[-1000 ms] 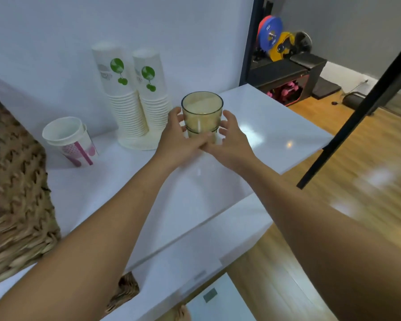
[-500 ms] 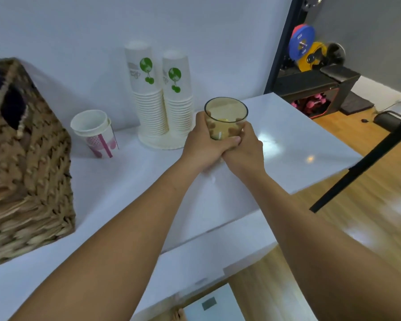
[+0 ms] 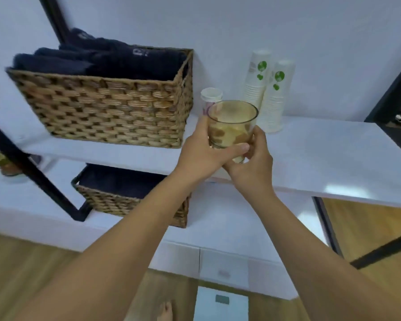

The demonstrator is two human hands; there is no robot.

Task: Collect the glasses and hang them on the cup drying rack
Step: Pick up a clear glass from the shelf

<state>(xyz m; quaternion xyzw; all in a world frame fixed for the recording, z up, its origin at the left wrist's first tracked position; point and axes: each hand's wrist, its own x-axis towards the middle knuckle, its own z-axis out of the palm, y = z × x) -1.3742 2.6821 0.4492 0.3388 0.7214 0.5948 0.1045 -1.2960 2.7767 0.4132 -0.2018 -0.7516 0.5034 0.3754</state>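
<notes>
An amber-tinted drinking glass [image 3: 232, 117] is held upright in the air above the white upper shelf [image 3: 322, 158], its mouth facing up. My left hand [image 3: 202, 156] wraps its left side and base, thumb across the front. My right hand [image 3: 252, 165] cups the base and right side from below. Both hands grip it together. No cup drying rack is in view. A second glass-like object [image 3: 0, 161] shows blurred at the far left edge on the lower shelf.
A woven basket [image 3: 111, 112] of dark towels stands left of the glass on the upper shelf. Behind the glass are a small paper cup [image 3: 210, 95] and two stacks of paper cups [image 3: 267, 89]. A second basket [image 3: 116, 200] sits on the lower shelf, beside a black frame bar [image 3: 33, 174].
The glass has been lifted off the shelf in both hands. The view has swung left and back, bringing the baskets and the lower shelf into sight.
</notes>
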